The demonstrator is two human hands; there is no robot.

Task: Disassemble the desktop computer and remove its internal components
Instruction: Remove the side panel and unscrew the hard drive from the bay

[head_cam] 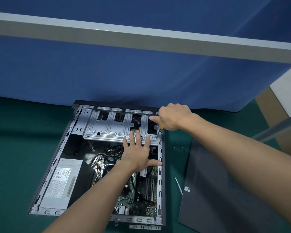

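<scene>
While the left hand (138, 155) presses flat, fingers spread, on the drive cage (107, 126) lying crosswise at the far end of the desktop case (160, 179), the right hand (172, 116) grips a screwdriver (159, 131) set steeply on the screw (156, 137) at its right corner

Your left hand (138, 157) lies flat, fingers spread, on the near edge of the metal drive cage (107, 128) inside the open computer case (160, 182). Your right hand (173, 116) grips a yellow-handled screwdriver (161, 127), its tip at a screw on the cage's right corner. The power supply (62, 182) sits at the case's left. The side panel (225, 190) lies on the green surface (15, 148) to the right.
</scene>
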